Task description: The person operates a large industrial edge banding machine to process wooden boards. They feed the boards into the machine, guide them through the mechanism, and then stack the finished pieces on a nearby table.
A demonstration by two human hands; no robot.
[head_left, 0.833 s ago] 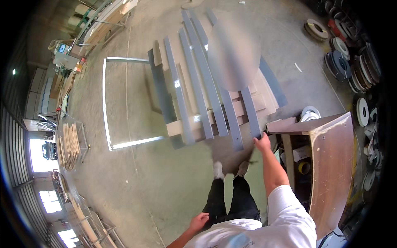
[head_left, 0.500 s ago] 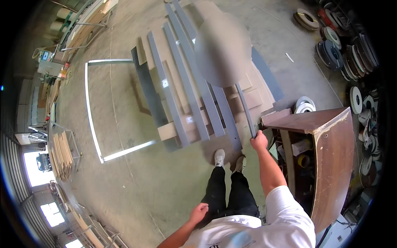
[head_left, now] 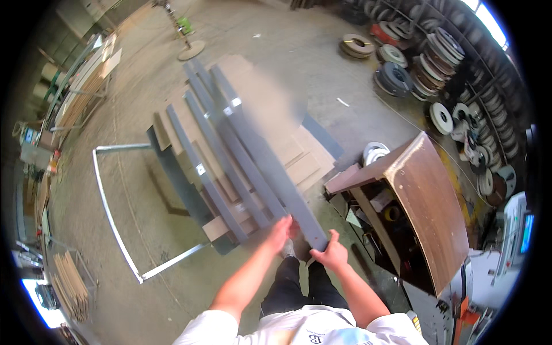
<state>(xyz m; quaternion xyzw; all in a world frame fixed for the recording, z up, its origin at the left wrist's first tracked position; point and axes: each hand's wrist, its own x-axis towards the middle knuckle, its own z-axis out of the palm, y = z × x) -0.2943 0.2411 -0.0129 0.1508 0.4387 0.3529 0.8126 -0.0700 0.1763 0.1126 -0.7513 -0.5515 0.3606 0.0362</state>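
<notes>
A long grey board point(head_left: 270, 172) slants away from me over a stack of brown panels. Its near right corner is in my right hand point(head_left: 332, 254), thumb up along the side and fingers closed at the end. At the board's left edge is my left hand point(head_left: 279, 234), touching or very close to it; motion smears its fingers. More long grey strips point(head_left: 201, 167) lie side by side to the left, some with small white labels. Beneath them are the flat brown panels point(head_left: 302, 158), partly covered by a blurred patch.
A worn brown cabinet point(head_left: 431, 213), open on one side and holding odds and ends, stands close on my right. A pale metal frame point(head_left: 115, 215) lies on the floor to the left. Rolls of edging point(head_left: 393, 79) are piled at the far right. White machinery point(head_left: 497, 273) borders the lower right.
My left hand has come up from beside my thigh to the board's left edge. The board in my right hand, seen edge-on before, now shows its wide face. My view has shifted to the right.
</notes>
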